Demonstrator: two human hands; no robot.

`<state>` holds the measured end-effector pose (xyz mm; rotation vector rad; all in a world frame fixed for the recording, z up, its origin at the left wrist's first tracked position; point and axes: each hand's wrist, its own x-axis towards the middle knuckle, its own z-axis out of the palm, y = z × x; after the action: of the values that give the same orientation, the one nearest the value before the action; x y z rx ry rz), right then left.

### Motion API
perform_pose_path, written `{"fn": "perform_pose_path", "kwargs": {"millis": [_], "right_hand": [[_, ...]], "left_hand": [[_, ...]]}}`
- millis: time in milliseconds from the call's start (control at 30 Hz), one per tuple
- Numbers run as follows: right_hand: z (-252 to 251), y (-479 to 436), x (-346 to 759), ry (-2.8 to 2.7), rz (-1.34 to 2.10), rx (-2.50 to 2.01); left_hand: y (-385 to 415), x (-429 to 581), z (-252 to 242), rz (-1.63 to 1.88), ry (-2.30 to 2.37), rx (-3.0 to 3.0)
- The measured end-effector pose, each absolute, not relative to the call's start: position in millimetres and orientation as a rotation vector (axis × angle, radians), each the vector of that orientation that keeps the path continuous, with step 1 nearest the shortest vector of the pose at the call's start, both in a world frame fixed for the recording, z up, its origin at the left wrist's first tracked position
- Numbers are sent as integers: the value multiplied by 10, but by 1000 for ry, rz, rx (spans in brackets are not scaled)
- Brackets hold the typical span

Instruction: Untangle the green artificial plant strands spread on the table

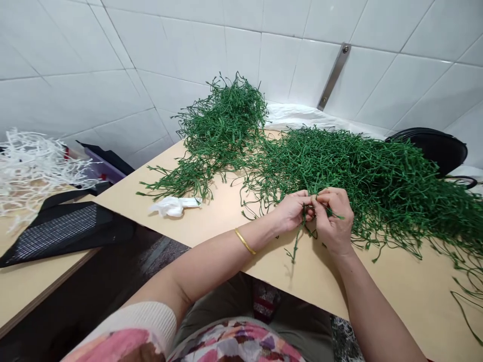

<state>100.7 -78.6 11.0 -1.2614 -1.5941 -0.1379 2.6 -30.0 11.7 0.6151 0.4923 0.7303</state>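
My left hand (291, 211) and my right hand (334, 218) meet over the front of a wooden table (396, 296). Both pinch the same green plastic stem (298, 241), which hangs down between them toward the table. A gold bangle sits on my left wrist. Right behind my hands spreads a large pile of green artificial stems (377, 176). A second, bunched heap of the same green stems (222, 125) lies further back to the left.
A crumpled white scrap (173, 206) lies on the table left of my hands. A lower side table at left holds a black bag (64, 226) and white plastic stems (26, 166). A black round object (437, 146) sits at back right. White tiled wall behind.
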Motion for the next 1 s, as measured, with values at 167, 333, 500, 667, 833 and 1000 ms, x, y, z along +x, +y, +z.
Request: {"fn": "perform_pose_path", "kwargs": {"millis": [167, 333, 500, 667, 833, 1000], "right_hand": [[71, -769, 987, -1665, -290, -1200], [32, -744, 957, -1659, -311, -1228], [48, -738, 927, -1658, -276, -1195], [78, -750, 905, -1622, -264, -1190], [46, -756, 868, -1639, -361, -1215], [21, -752, 841, -1679, -407, -1231]], "left_hand": [[-326, 54, 117, 799, 472, 500], [-329, 61, 157, 834, 468, 339], [-330, 90, 173, 877, 433, 210], [-354, 105, 209, 888, 461, 170], [-358, 95, 263, 874, 495, 120], [-344, 85, 251, 857, 476, 125]]}}
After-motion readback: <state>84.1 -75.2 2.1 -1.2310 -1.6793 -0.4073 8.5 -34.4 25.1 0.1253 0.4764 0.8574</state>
